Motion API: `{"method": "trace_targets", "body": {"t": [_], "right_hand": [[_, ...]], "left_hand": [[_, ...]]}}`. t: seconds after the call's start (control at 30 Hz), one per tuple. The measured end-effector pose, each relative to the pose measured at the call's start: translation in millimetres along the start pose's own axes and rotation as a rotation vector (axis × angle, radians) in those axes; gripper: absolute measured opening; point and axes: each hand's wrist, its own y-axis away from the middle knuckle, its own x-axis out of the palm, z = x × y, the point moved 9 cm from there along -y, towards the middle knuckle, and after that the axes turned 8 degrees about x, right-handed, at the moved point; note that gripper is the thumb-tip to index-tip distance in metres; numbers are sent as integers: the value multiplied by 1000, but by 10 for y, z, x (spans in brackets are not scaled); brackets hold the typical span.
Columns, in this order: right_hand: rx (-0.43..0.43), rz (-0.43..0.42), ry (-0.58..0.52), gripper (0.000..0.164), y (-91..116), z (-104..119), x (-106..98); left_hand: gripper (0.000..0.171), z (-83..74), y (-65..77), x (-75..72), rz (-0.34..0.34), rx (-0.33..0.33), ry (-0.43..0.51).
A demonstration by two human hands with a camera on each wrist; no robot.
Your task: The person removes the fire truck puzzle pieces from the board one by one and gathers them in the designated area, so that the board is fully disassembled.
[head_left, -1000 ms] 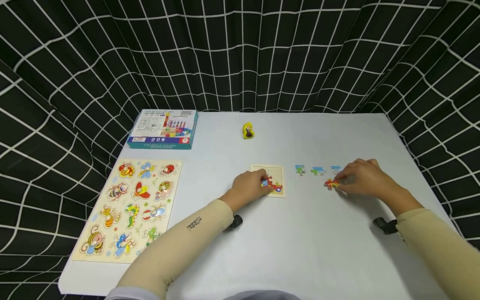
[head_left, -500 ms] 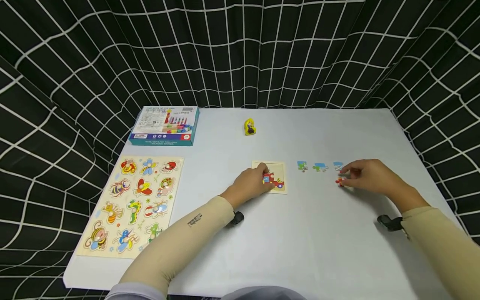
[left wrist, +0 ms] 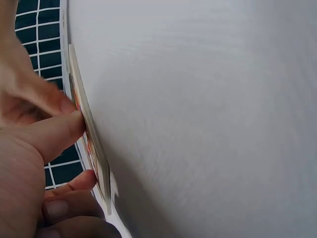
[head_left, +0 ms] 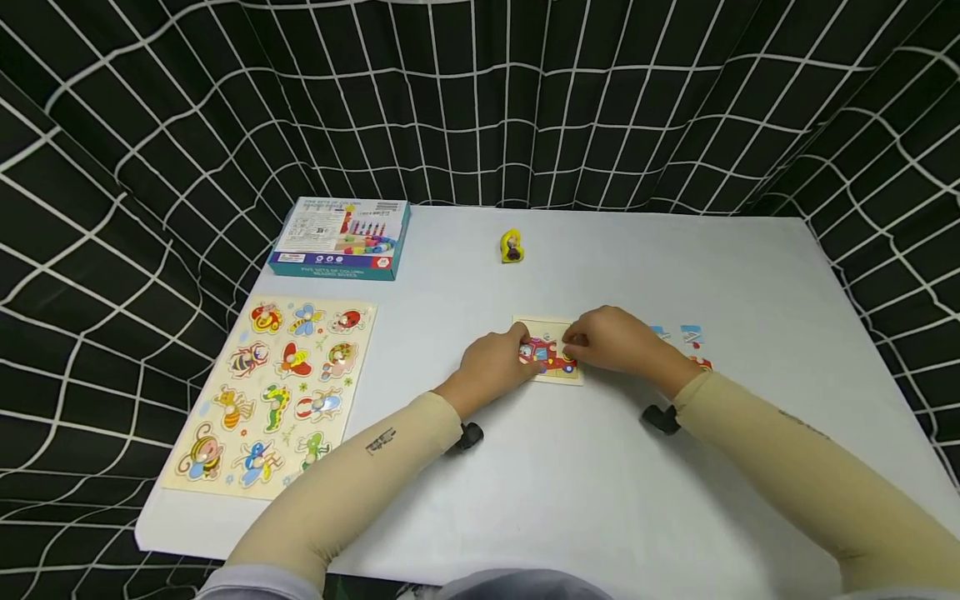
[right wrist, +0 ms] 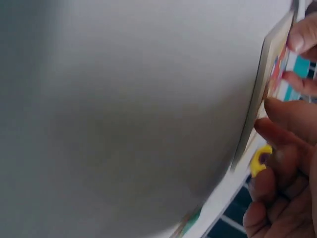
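On the table in the head view lies a small wooden puzzle board (head_left: 543, 323), its upper part bare and a red vehicle picture (head_left: 540, 352) in its lower part. My left hand (head_left: 487, 371) holds the board at its left side, thumb on the picture. My right hand (head_left: 618, 340) is at the board's right side, thumb and index finger pinching at a piece of the picture. In the right wrist view these fingertips (right wrist: 270, 108) meet the board's face. Right of this hand lie a blue puzzle piece (head_left: 692, 333), another partly hidden behind it, and a red puzzle piece (head_left: 702, 364).
A large insect peg puzzle (head_left: 341, 433) lies at the left, partly under my left forearm. Behind it stands a teal-edged box (head_left: 333, 271). A small yellow figure (head_left: 512, 247) is at the back middle. Black cloth with a white grid (head_left: 480, 108) surrounds the table.
My right hand has set the red piece down beneath the blue ones, slightly to the right, and come left to the board. The left hand stays on the board. The head view shifts slightly.
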Motion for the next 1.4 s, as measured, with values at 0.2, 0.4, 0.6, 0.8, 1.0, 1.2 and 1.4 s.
{"method": "trace_targets", "body": {"t": [0.2,0.4,0.6,0.8,1.0,1.2,1.4], "right_hand": [[15,27,25,16,-145,125,52],[66,14,25,9,-205,101,38],[87,-28,-24,9,-109,10,-53],[100,-5,-106,9,320,-461,-144],[164,24,-192,12,724,-979,-200],[245,45,-162,12,857,-1233,-199],[286,51,-200,12,889,-1336,-177]], "left_hand": [[44,-25,-21,-34,-3,22,-37],[44,-64,-30,-62,0,40,-56],[45,-83,-28,-48,17,3,-87],[49,-84,-21,-40,34,-24,-79],[51,-17,-18,-42,31,-71,-101],[57,-28,-3,-14,62,-101,-96],[57,-88,-18,1,68,-124,-103]]}}
